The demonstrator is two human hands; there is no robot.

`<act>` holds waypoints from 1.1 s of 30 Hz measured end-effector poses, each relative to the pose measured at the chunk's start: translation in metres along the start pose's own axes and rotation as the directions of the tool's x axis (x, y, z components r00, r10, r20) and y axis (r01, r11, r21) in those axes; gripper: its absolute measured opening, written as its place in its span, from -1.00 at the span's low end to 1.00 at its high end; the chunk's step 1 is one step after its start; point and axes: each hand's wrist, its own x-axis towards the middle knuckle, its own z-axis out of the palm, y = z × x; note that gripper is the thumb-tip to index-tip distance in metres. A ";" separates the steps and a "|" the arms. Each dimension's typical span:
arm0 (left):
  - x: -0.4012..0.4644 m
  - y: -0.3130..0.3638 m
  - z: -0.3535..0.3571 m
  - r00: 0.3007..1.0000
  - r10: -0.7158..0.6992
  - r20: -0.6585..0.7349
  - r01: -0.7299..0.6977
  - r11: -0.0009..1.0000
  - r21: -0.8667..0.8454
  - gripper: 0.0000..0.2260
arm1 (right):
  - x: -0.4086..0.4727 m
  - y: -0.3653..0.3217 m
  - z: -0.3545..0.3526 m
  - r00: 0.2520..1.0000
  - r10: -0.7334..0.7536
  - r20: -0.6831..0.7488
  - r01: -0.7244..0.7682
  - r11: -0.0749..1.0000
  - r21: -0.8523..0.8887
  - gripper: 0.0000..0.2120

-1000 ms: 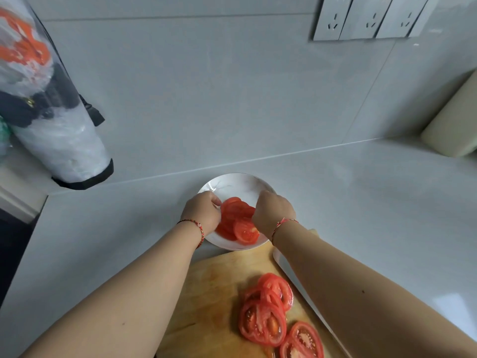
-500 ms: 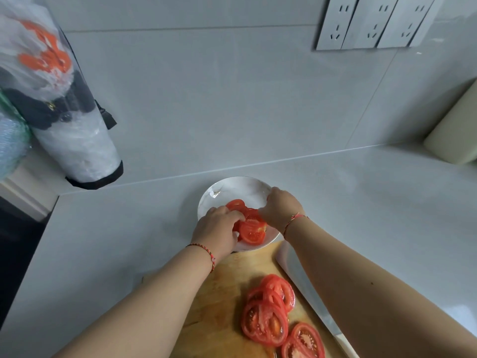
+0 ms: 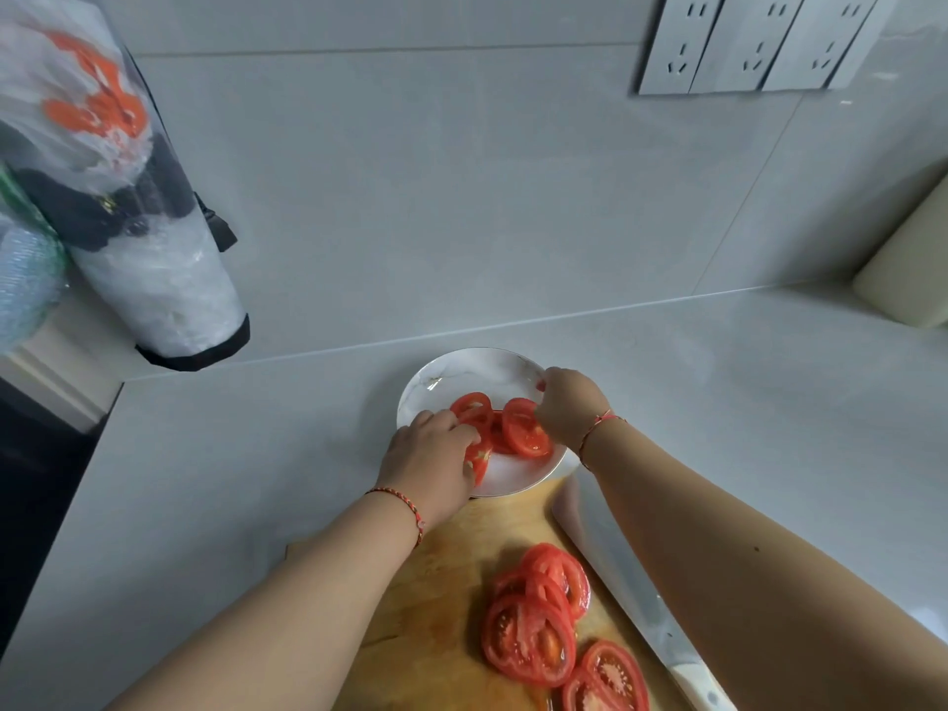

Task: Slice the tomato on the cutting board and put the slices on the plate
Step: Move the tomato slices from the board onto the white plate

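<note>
A white marbled plate (image 3: 461, 374) sits on the counter just beyond the wooden cutting board (image 3: 441, 572). Several red tomato slices (image 3: 523, 428) lie overlapping on the plate. My left hand (image 3: 428, 456) is at the plate's near left side, its fingers curled over a slice at the left of the pile. At the plate's right rim, my right hand (image 3: 569, 407) pinches the edge of the rightmost slice. More tomato slices (image 3: 538, 618) lie stacked on the board. A knife (image 3: 615, 567) rests along the board's right edge, partly under my right forearm.
A white bag with orange print (image 3: 128, 197) hangs at the left wall over the counter's left end. Wall sockets (image 3: 759, 43) are at the upper right. A cream-coloured object (image 3: 908, 269) stands in the right corner.
The slices on the plate are spread wider apart. My left hand slid to the plate's near left side, and my right hand moved to the right rim.
</note>
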 end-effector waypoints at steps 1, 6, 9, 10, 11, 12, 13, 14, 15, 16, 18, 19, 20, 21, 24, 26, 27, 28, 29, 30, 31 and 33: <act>-0.004 0.001 -0.001 0.999 0.003 -0.045 -0.005 0.999 -0.044 -0.69 | -0.004 0.003 0.001 1.000 -0.012 -0.029 0.012 1.000 0.022 -0.71; -0.038 0.011 -0.002 0.978 -0.015 -0.208 -0.052 0.949 -0.310 -0.84 | -0.058 0.015 -0.008 0.984 -0.172 -0.045 0.175 0.981 0.085 -0.80; -0.068 0.023 0.007 0.998 -0.063 -0.011 0.053 0.910 -0.412 -0.82 | -0.102 0.024 -0.010 0.967 -0.231 0.112 0.228 0.973 0.035 -0.79; -0.075 0.027 0.010 0.993 -0.097 0.071 0.119 0.893 -0.434 -0.78 | -0.113 0.028 -0.008 0.960 -0.230 0.160 0.228 0.973 0.036 -0.76; -0.085 0.034 0.009 0.982 -0.131 0.136 0.177 0.887 -0.427 -0.71 | -0.129 0.032 -0.008 0.953 -0.227 0.202 0.224 0.974 0.039 -0.73; -0.089 0.037 0.010 0.969 -0.157 0.191 0.222 0.893 -0.392 -0.62 | -0.137 0.035 -0.006 0.947 -0.221 0.232 0.219 0.975 0.035 -0.70; -0.093 0.040 0.010 0.955 -0.173 0.243 0.250 0.908 -0.336 -0.53 | -0.143 0.038 -0.003 0.946 -0.215 0.243 0.218 0.976 0.017 -0.69; -0.096 0.044 0.008 0.942 -0.182 0.282 0.260 0.927 -0.270 -0.44 | -0.150 0.040 -0.001 0.946 -0.222 0.237 0.230 0.973 -0.007 -0.67; -0.100 0.048 0.007 0.933 -0.185 0.308 0.257 0.943 -0.213 -0.37 | -0.155 0.042 0.002 0.946 -0.233 0.228 0.246 0.969 -0.033 -0.64; -0.102 0.052 0.007 0.928 -0.186 0.323 0.249 0.954 -0.169 -0.33 | -0.159 0.043 0.005 0.945 -0.240 0.222 0.259 0.964 -0.058 -0.60; -0.106 0.058 0.008 0.924 -0.189 0.332 0.245 0.960 -0.137 -0.31 | -0.166 0.045 0.010 0.944 -0.237 0.229 0.266 0.958 -0.106 -0.54; -0.108 0.061 0.009 0.919 -0.198 0.341 0.256 0.957 -0.136 -0.31 | -0.169 0.045 0.013 0.945 -0.232 0.229 0.264 0.957 -0.121 -0.53; -0.108 0.062 0.010 0.915 -0.206 0.348 0.266 0.954 -0.135 -0.30 | -0.170 0.044 0.016 0.948 -0.229 0.222 0.262 0.956 -0.131 -0.52; -0.109 0.063 0.011 0.911 -0.214 0.351 0.275 0.952 -0.133 -0.30 | -0.171 0.043 0.019 0.950 -0.233 0.210 0.265 0.954 -0.140 -0.52; -0.110 0.064 0.011 0.901 -0.244 0.358 0.317 0.934 -0.162 -0.31 | -0.173 0.041 0.027 0.954 -0.240 0.181 0.267 0.953 -0.141 -0.48; -0.111 0.065 0.011 0.898 -0.250 0.361 0.337 0.920 -0.200 -0.36 | -0.173 0.042 0.029 0.954 -0.243 0.176 0.267 0.955 -0.126 -0.46; -0.113 0.066 0.011 0.898 -0.251 0.360 0.342 0.914 -0.217 -0.40 | -0.175 0.044 0.028 0.955 -0.237 0.177 0.260 0.958 -0.119 -0.45; -0.113 0.066 0.010 0.903 -0.248 0.352 0.341 0.911 -0.232 -0.43 | -0.176 0.045 0.025 0.956 -0.232 0.178 0.255 0.960 -0.115 -0.44; -0.114 0.066 0.010 0.909 -0.243 0.338 0.335 0.909 -0.248 -0.46 | -0.177 0.048 0.021 0.956 -0.232 0.181 0.256 0.959 -0.122 -0.43; -0.114 0.066 0.011 0.914 -0.243 0.325 0.335 0.904 -0.267 -0.49 | -0.178 0.052 0.017 0.952 -0.241 0.190 0.269 0.952 -0.143 -0.44; -0.115 0.066 0.011 0.916 -0.247 0.316 0.342 0.892 -0.296 -0.50 | -0.180 0.055 0.014 0.945 -0.252 0.206 0.289 0.941 -0.173 -0.44; -0.117 0.065 0.013 0.915 -0.253 0.314 0.360 0.863 -0.354 -0.49 | -0.183 0.062 0.011 0.934 -0.259 0.247 0.318 0.917 -0.241 -0.43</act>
